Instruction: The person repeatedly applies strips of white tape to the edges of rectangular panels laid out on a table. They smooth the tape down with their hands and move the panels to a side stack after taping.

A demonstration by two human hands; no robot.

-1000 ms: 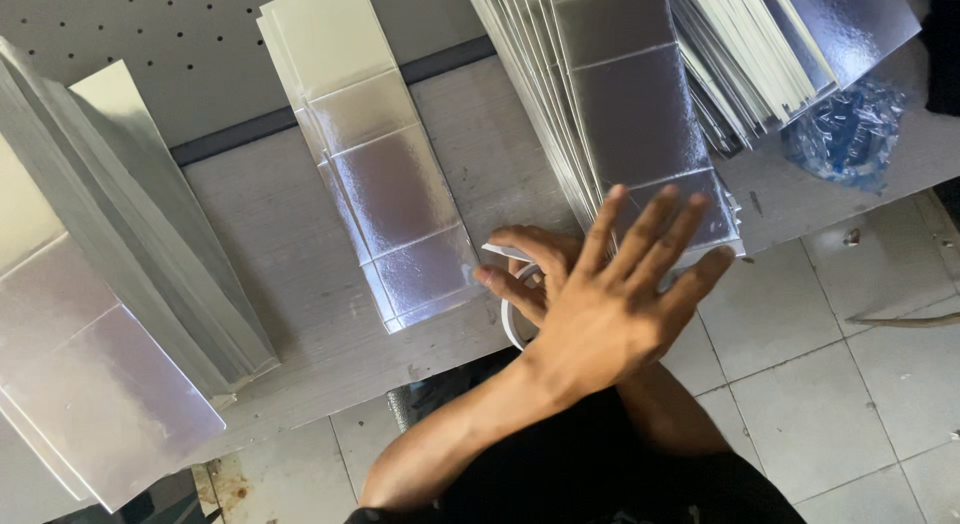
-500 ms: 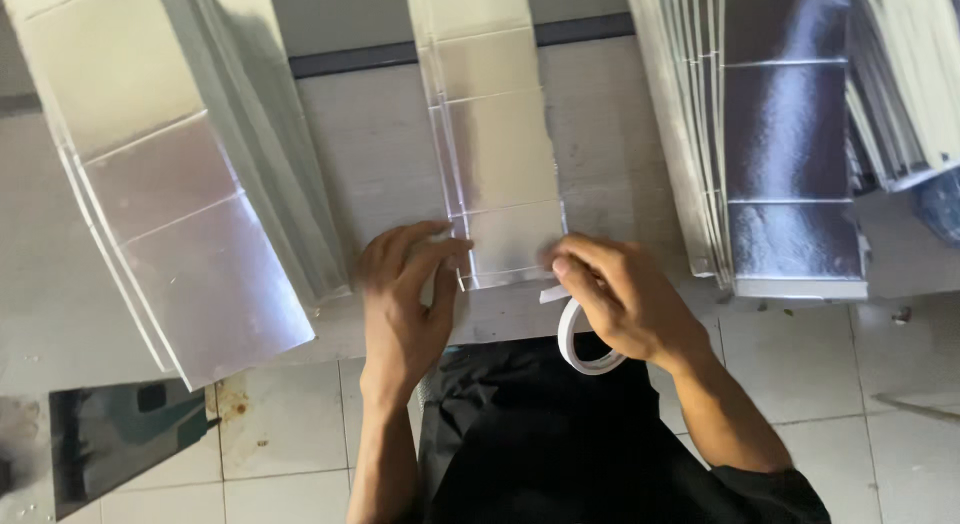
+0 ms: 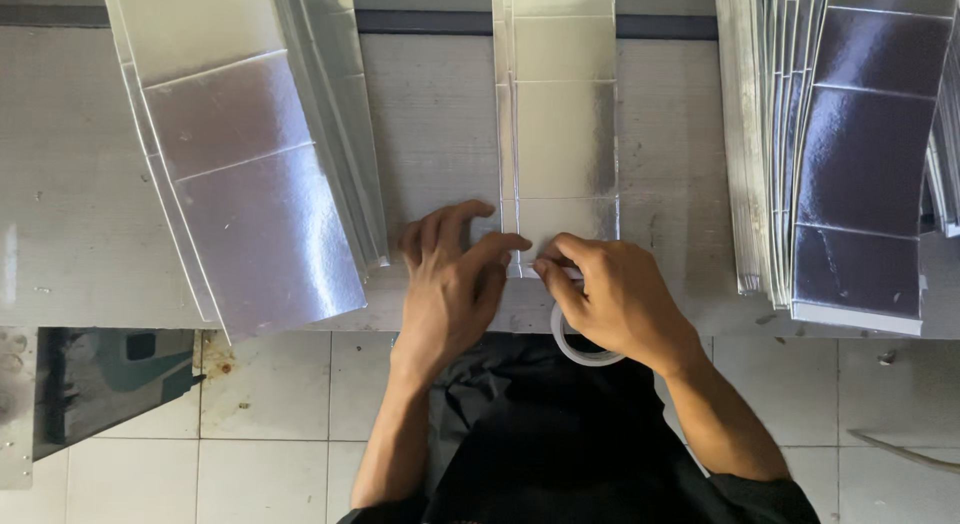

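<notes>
A narrow stack of creased silver foil sheets (image 3: pixel 556 114) lies down the middle of the grey table (image 3: pixel 440 134). My left hand (image 3: pixel 455 284) rests flat at the stack's near left corner, fingertips touching the sheet edge. My right hand (image 3: pixel 615 299) pinches the same near edge at the corner, close to my left fingertips. A white roll of tape (image 3: pixel 580 346) hangs ringed under my right hand, past the table's front edge. Whether tape runs onto the sheet is hidden by my fingers.
A wide fanned stack of silver sheets (image 3: pixel 240 174) lies at the left, overhanging the table edge. Another thick fanned stack (image 3: pixel 850 154) fills the right. Below the table are a tiled floor (image 3: pixel 270 414) and a dark panel (image 3: pixel 110 379) at the left.
One second ago my hands were crossed at the right stack. The view has shifted; both hands now meet at the near end of the middle stack, closer together than half a second ago.
</notes>
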